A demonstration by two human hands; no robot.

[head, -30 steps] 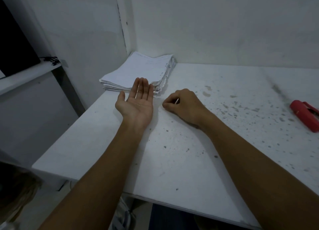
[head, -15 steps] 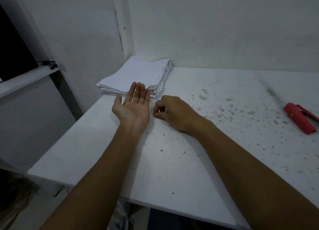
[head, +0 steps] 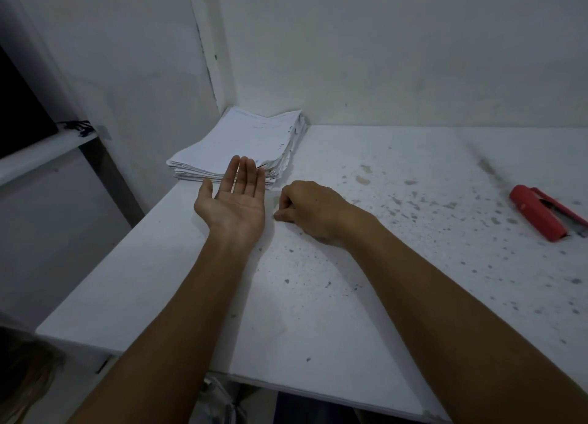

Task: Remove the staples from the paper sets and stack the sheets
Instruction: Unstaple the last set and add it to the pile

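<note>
Presently, the left hand (head: 234, 201) lies palm-up on the white surface (head: 318, 296) at the centre of the frame, fingers straight and together, holding nothing; its fingertips reach the near edge of the paper stack (head: 248, 143), though whether they touch it cannot be told. The stack sits in the upper centre, pushed into the corner where the two walls meet, its long axis running from the near left toward the far right, its right-hand edge ragged and uneven. The right hand (head: 308, 212) rests just to the right of the left palm, knuckles up, fingers curled with thumb and forefinger drawn together as if pinching something small; what it holds, if anything, is too small to make out. A red staple tool (head: 541, 215) lies at the right edge of the frame, well apart from both hands. In my judgement the stack lies directly beyond and slightly above the left hand, which is the nearer of the two; the coming move likely turns on the right hand clearing its pinch, possibly into the waiting palm, before either hand draws a set off the stack.
</note>
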